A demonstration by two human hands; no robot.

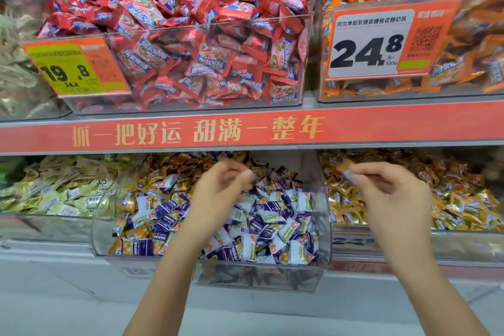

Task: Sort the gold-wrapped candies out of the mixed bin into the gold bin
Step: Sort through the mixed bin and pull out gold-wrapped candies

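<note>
Far left, lower shelf: a bin of pale yellow-gold wrapped sweets [54, 188], partly cut off by the frame edge. Above it on the upper shelf, a clear bin of red-wrapped candies [191, 43] carrying an orange-and-yellow price tag [73, 67] reading 19.8. A red shelf strip [245, 131] with gold characters runs across the whole width between the two shelves. Centre, lower shelf: the mixed bin [326, 215] — a clear scoop-fronted tub pulled nearer than its neighbours, filled mostly with purple-and-white candies [267, 215], with gold-wrapped candies [174, 163] piled at its far side and a few along its near left edge. The left hand [218, 194] hovers over the middle of this bin, fingers curled inward; it is motion-blurred, so I cannot tell whether anything is pinched between them. Right of that, the right hand [392, 196] is raised over the boundary between the mixed bin and the next one, thumb and forefinger pinching one small gold candy [346, 168] at its far-left tip, above the heap, touching no other sweets. Under and beyond that hand lies the gold bin [463, 243], lower shelf right, heaped with gold and orange wrappers. Upper right: a bin of orange-wrapped candies [477, 43] with a white-and-orange price card [381, 43] marked 24.8 — its far contents are blurred.
</note>
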